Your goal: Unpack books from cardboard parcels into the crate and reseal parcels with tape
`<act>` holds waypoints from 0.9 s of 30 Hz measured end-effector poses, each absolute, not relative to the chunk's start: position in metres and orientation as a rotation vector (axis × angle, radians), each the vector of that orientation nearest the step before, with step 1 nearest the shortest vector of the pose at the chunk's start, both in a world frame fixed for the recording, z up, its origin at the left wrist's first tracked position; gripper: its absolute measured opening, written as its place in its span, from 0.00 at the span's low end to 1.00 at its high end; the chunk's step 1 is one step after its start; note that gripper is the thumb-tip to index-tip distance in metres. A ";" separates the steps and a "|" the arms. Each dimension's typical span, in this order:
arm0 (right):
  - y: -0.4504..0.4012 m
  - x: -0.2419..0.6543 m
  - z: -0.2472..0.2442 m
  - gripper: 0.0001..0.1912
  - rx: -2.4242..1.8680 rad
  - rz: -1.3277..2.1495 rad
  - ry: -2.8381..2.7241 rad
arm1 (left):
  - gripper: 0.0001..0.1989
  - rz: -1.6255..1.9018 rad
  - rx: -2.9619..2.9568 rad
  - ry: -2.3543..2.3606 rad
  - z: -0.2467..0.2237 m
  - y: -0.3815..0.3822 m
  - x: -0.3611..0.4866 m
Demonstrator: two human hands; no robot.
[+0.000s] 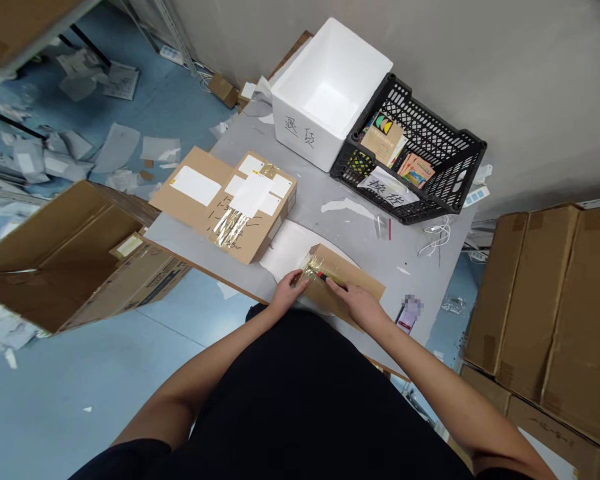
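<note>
A small cardboard box (pixel 353 275) with shiny clear tape lies near the front edge of the grey table (pixel 310 190), partly on a white sheet (pixel 293 243). At the box's left end, my left hand (pixel 287 293) grips the corner with bent fingers. My right hand (pixel 357 301) is closed around a red and black box cutter (pixel 322 275), whose tip is at the taped end of the box. The blade itself is too small to make out. Behind and to the left are taped cardboard boxes (pixel 245 203) with white labels and handwriting.
A white foam box (pixel 300 137) and a black crate (pixel 415 147) holding booklets stand at the back. A phone (pixel 409 315) lies on the right, near a white cable (pixel 437 233). An open carton (pixel 75 260) is on the left floor; large cartons (pixel 545 300) are stacked right.
</note>
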State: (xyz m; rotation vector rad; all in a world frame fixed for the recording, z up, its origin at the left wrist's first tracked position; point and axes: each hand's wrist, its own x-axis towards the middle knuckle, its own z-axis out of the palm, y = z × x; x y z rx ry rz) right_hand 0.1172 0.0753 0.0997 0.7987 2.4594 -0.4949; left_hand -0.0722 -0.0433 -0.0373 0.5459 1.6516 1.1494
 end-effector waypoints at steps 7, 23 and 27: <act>0.074 0.111 0.111 0.42 0.734 -0.357 2.385 | 0.25 1.168 0.559 1.666 -0.039 -0.044 -0.071; 0.072 0.121 0.102 0.41 0.743 -0.378 2.394 | 0.22 1.201 0.547 1.690 -0.037 -0.044 -0.069; 0.072 0.124 0.104 0.41 0.762 -0.393 2.403 | 0.22 1.202 0.538 1.698 -0.035 -0.043 -0.069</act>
